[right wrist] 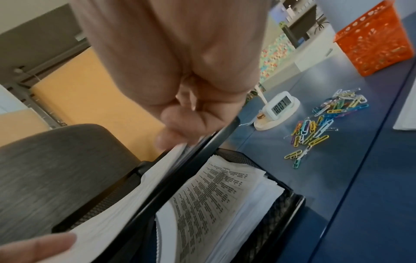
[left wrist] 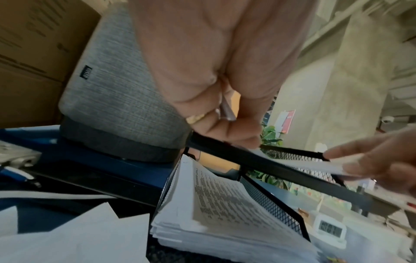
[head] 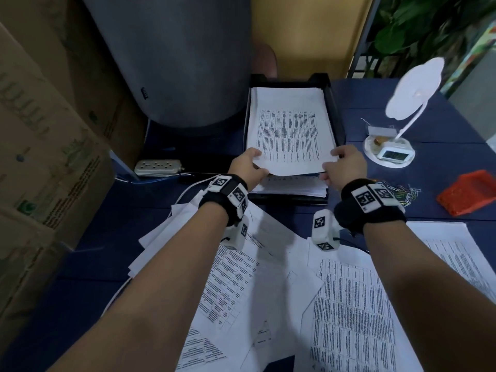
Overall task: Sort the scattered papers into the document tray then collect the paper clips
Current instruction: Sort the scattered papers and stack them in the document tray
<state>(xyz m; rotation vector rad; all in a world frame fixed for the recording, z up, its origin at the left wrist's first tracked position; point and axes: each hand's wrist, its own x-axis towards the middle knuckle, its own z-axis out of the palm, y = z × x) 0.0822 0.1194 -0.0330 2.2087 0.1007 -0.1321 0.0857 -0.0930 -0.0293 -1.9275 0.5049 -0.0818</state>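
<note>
Head view: both hands pinch the near corners of a white printed paper stack in the top tier of the black mesh document tray at the blue table's far edge, left hand on one corner, right hand on the other. More loose printed sheets cover the near edge.

Left wrist view: a lower tier holds another paper pile.

Right wrist view: coloured paper clips lie beside the tray, near an orange plastic basket.
</note>
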